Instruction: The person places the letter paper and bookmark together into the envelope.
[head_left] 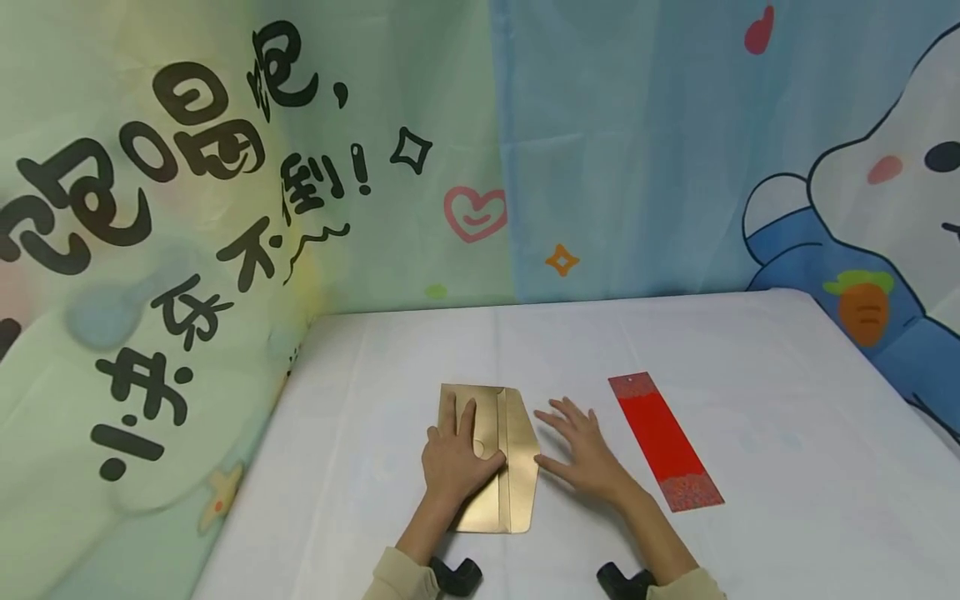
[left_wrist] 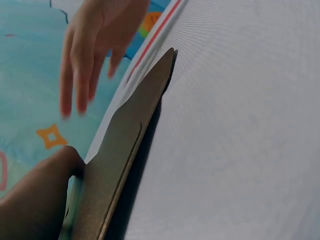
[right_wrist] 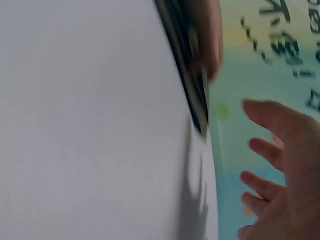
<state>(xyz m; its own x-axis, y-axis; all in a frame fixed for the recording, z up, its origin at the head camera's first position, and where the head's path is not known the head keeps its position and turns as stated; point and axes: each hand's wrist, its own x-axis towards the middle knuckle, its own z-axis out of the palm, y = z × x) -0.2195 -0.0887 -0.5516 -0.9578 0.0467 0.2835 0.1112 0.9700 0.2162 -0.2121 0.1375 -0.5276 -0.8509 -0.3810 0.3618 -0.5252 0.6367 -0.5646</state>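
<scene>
A gold envelope (head_left: 487,508), its pointed flap on the right side, lies on the white table in the head view. My left hand (head_left: 455,460) rests on it with fingers spread and the thumb near the flap's crease. Just right of the flap, my right hand (head_left: 588,458) hovers with its fingers apart and holds nothing. The left wrist view catches the envelope (left_wrist: 120,160) edge-on, with the left thumb (left_wrist: 45,185) beside it. In the right wrist view the envelope's edge (right_wrist: 187,75) is blurred.
A long red paper strip (head_left: 666,442) with patterned ends lies slanted on the table, right of my right hand. White cloth covers the table (head_left: 375,400). Printed curtains (head_left: 390,233) stand along the left side and the back.
</scene>
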